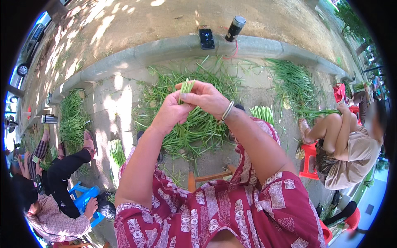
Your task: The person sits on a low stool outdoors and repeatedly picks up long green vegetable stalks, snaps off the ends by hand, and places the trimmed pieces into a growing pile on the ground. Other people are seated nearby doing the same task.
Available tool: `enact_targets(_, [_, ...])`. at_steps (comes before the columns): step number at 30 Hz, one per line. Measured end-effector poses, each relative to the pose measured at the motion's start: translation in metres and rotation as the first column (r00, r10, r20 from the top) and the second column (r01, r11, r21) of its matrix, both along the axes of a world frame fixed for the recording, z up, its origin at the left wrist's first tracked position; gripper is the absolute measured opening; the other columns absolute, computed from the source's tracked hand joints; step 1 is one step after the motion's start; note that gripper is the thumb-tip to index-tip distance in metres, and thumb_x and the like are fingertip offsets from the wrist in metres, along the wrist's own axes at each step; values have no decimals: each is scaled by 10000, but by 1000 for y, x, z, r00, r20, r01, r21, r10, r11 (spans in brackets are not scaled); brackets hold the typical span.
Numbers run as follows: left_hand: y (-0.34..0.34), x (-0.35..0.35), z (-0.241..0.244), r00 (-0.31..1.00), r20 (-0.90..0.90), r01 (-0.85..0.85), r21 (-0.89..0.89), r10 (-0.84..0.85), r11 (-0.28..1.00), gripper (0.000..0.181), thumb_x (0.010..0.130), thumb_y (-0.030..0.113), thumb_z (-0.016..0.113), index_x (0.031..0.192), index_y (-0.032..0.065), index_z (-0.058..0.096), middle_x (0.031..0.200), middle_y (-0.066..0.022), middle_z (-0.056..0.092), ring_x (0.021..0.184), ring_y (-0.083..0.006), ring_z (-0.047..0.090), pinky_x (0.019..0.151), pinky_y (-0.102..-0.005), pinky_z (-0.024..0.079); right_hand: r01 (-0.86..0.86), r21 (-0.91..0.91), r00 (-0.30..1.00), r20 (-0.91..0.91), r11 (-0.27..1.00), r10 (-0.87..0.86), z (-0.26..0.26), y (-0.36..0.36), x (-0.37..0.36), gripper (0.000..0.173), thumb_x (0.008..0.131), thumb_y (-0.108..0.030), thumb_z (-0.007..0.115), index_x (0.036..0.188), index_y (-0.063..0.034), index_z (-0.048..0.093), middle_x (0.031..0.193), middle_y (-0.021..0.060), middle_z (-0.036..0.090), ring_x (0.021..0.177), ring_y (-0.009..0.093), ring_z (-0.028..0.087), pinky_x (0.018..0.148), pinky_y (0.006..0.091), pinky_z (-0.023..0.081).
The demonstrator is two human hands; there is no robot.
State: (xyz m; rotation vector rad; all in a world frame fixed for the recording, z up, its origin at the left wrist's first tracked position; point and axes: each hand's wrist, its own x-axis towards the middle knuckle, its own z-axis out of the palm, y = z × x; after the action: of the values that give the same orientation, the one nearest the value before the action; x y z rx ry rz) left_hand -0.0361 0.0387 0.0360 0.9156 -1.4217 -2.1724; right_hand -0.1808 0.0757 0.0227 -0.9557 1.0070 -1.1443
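Both my hands meet over a loose pile of long green stalks [198,133] on the pavement. A small bundle of green stalks [186,88] stands up between them, its cut ends level with my fingers. My left hand [175,110] grips the bundle from the left, lower down. My right hand [206,94], with a bangle at the wrist, closes thumb and fingers round its upper part. A bunch of trimmed stalks [117,153] lies left of my legs, another bunch [262,114] to the right beyond my knee.
A smartphone [207,39] and a dark flask [235,28] stand along the concrete kerb [173,48]. More green stalks lie in piles left [73,116] and right [294,82]. People sit at both sides, near a blue plastic stool [85,198] and a red stool [308,161].
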Motion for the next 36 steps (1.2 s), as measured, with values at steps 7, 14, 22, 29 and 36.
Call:
enact_targets(7, [-2,3,-9,1000,-14,-22,67,23,998,79,789,-5,453,798,47,512,574,14,414,439,-76,366,397,-222,292,90,-108,996,6,990,-90,7,2,16,239,870,-132,533,1071,-6,552,924,46,603,797,83,561,704,228,471])
enact_targets(14, [-9,7,-11,1000,-1,18,-95,-18,995,104,820,110,561,905,50,566,634,7,493,503,-72,468,442,-208,382,158,55,983,84,986,-162,12,2,15,232,868,-189,545,983,5,597,838,31,603,772,90,560,691,255,465])
enact_targets(22, [-18,18,-15,935,325,113,-650,141,752,192,857,204,515,872,14,534,630,-93,532,592,-215,520,569,-366,398,272,169,942,154,947,-298,-17,-9,1,303,825,-247,613,1013,-12,578,854,66,627,745,119,598,617,249,503])
enact_targets(29, [-26,33,12,850,373,32,-742,373,670,219,841,221,520,812,6,491,658,-203,541,632,-374,529,569,-421,389,294,403,942,-279,867,-190,-98,1,-31,258,802,-171,609,1021,-38,576,837,40,614,704,119,584,604,266,503])
enact_targets(36, [-28,32,20,860,247,-84,-794,447,602,200,859,207,530,818,14,501,555,-75,450,519,-129,395,488,-307,328,454,565,867,-458,689,-196,-218,13,-38,221,724,-39,605,945,-34,602,679,29,586,501,119,529,408,277,453])
